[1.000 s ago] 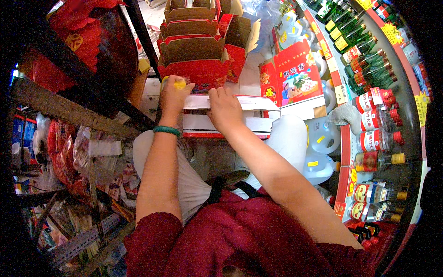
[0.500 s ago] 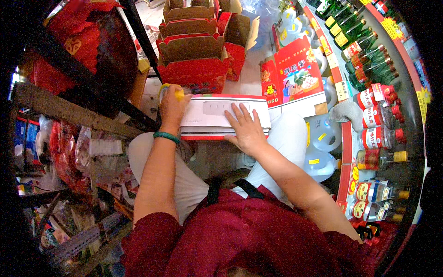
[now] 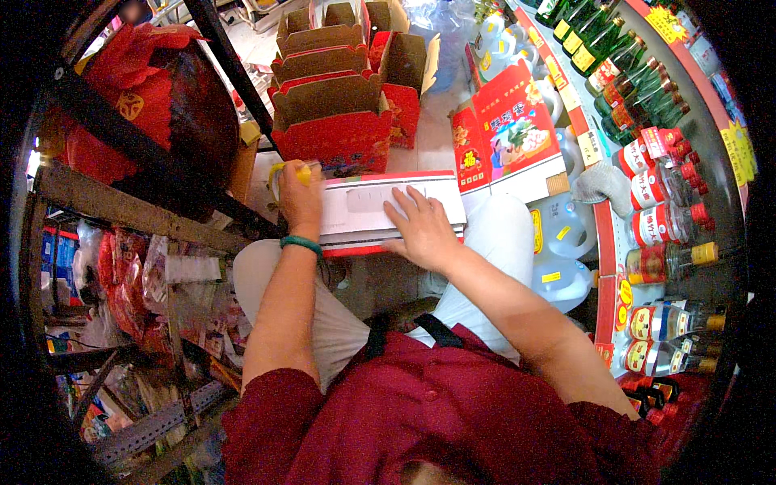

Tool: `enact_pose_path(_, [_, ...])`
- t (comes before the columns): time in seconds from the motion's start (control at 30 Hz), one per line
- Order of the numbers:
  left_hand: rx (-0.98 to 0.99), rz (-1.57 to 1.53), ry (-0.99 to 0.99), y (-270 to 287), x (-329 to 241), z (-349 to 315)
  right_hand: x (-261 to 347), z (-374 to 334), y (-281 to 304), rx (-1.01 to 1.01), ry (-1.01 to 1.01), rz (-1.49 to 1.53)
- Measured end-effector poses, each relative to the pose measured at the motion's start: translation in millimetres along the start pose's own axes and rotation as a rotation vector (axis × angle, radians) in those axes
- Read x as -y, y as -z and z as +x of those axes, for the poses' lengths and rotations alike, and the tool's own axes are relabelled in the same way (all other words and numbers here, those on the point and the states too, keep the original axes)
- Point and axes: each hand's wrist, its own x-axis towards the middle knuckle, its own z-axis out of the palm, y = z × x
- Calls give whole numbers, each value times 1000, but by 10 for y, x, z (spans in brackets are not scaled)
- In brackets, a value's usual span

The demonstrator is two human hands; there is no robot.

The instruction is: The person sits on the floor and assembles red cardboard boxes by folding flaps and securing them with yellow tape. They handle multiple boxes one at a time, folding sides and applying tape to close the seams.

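A white cardboard box (image 3: 364, 222) with red edges lies across my lap, its flat white face upward and a pale grey rectangle on it. My right hand (image 3: 424, 228) rests palm down on the right half of that face, fingers spread. At the box's left end, my left hand (image 3: 299, 202) is closed around a roll of yellowish tape (image 3: 276, 179), partly hidden by the fingers. Motion blurs this hand a little, and a green bangle (image 3: 301, 245) circles its wrist. Whether any tape is stuck to the box cannot be made out.
Ahead stand several open red cardboard boxes (image 3: 331, 145). A flat red printed carton (image 3: 511, 133) lies at the right, beside blue-white jugs (image 3: 562, 283). Shelves of bottles (image 3: 647, 190) line the right side. A dark metal frame (image 3: 145, 198) runs along my left.
The view has shifted slightly, so the boxes ahead sit lower and farther left. My left hand stays closed on the tape at the box's left end; my right hand still lies on the box.
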Motion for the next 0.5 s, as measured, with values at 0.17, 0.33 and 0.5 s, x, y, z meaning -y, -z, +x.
enact_pose_path(0.17, [43, 180, -114, 48, -200, -62, -246, 451, -49, -214, -72, 49])
enact_pose_path(0.33, [14, 191, -118, 56, -235, -117, -293, 448, -310, -248, -84, 85])
enact_pose_path(0.5, [-9, 219, -139, -92, -20, -108, -307, 424, -423, -320, -20, -36])
